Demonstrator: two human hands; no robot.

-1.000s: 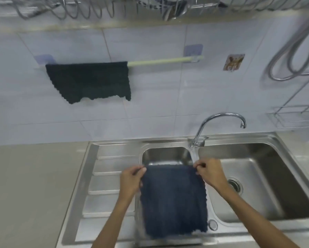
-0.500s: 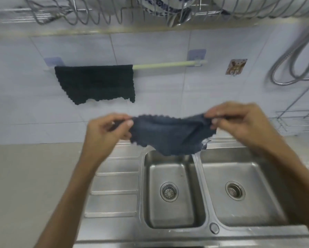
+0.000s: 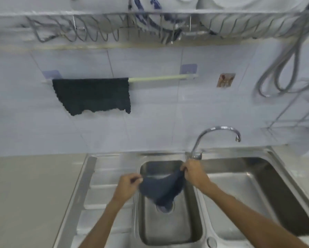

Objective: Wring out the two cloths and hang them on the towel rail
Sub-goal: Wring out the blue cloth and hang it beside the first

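A tiled wall carries the towel rail [image 3: 161, 78], 1 dark cloth [image 3: 92, 94] already draped on it. Over the left sink basin [image 3: 169, 228], left hand [image 3: 127, 185] and right hand [image 3: 195, 173] each pinch the blue cloth [image 3: 161, 189], so drips probably fall into the basin.

Both hands drop from chest height in front of the tiled wall down to over the small left basin of the stainless steel sink [image 3: 169, 228]. Left hand [image 3: 127, 185] and right hand [image 3: 193, 171] now sit closer together. The dark blue knitted cloth [image 3: 161, 189], stretched wide half a second ago, now sags between them in a slack bunch, covering the drain.
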